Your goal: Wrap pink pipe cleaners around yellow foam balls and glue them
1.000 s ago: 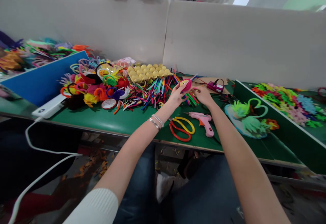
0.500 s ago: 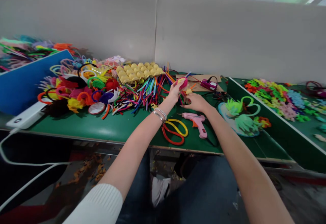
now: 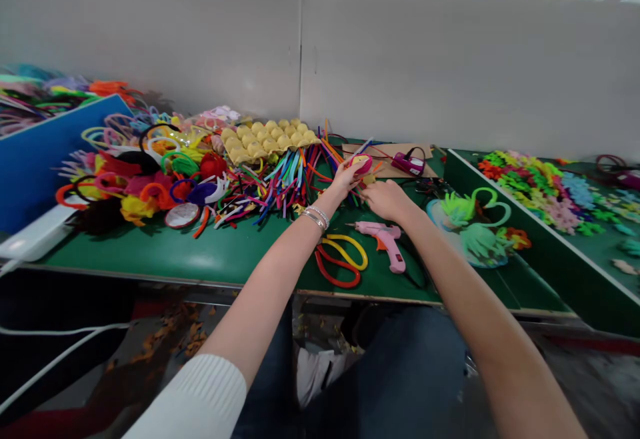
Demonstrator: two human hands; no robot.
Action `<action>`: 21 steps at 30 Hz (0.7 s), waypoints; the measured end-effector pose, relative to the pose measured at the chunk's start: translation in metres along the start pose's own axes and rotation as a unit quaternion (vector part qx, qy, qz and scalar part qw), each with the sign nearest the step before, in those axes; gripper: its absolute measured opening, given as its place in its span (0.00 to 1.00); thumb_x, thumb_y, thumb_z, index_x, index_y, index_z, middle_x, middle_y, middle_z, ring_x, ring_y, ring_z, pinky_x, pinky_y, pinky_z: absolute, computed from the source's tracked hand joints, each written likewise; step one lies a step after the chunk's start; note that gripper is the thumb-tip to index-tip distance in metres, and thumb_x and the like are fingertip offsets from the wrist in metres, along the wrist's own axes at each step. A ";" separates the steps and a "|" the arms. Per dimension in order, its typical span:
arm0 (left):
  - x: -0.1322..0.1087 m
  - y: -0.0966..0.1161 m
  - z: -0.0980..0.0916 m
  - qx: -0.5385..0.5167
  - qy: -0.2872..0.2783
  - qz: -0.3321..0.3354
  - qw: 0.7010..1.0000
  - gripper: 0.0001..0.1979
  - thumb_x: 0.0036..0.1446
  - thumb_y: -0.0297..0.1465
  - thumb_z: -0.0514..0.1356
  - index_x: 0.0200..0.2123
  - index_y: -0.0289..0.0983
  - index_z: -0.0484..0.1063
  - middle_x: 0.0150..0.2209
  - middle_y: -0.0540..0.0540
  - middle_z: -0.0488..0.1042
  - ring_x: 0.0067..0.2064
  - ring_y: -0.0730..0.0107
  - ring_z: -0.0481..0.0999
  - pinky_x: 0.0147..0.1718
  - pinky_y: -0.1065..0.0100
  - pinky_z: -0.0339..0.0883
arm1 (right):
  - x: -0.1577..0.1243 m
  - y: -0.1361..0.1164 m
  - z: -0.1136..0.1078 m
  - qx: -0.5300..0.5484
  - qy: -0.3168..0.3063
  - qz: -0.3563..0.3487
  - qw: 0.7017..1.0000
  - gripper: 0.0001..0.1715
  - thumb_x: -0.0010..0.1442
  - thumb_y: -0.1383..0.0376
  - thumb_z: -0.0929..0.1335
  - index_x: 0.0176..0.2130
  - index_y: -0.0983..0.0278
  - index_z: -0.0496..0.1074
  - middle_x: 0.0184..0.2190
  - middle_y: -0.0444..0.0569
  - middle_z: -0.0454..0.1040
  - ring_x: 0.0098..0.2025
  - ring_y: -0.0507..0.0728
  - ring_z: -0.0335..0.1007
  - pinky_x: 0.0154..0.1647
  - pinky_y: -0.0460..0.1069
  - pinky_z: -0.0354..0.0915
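My left hand is raised over the green table and pinches a small pink and yellow craft piece between its fingertips. My right hand sits just below and right of that piece, fingers curled; what they hold, if anything, is hidden. A pile of coloured pipe cleaners lies directly behind both hands. A pink glue gun rests on the table under my right wrist. Yellow and red scissors lie under my left wrist.
A yellow egg tray stands behind the pipe cleaners. Bright hoops and pompoms heap up at the left by a blue divider. A purple device lies on cardboard. Green fuzzy crafts lie right, beyond a green divider.
My right hand has dropped from beside the craft piece to just below it and drawn nearer. The view has shifted slightly left and down. My left hand keeps its pinch.
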State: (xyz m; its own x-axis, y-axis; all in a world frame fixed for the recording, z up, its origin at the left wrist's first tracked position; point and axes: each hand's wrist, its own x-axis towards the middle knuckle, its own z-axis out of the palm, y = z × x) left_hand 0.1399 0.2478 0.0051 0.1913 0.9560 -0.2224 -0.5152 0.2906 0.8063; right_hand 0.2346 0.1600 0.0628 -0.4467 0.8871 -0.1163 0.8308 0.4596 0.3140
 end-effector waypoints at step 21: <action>0.001 0.010 0.000 -0.050 0.046 0.007 0.998 0.21 0.47 0.31 0.65 0.45 0.40 0.65 0.43 0.45 0.72 0.46 0.65 0.72 0.48 0.58 0.62 | -0.063 0.006 -0.021 0.076 0.112 0.024 0.991 0.20 0.64 0.63 0.55 0.43 0.65 0.72 0.44 0.53 0.74 0.45 0.58 0.67 0.37 0.50 0.54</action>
State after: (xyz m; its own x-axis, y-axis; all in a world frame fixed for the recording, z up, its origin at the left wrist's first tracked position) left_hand 0.1352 0.2521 0.0130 0.1071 0.9584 -0.2645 -0.5994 0.2745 0.7519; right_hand 0.2611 0.1063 0.0914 -0.4542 0.8838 0.1124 0.8855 0.4339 0.1663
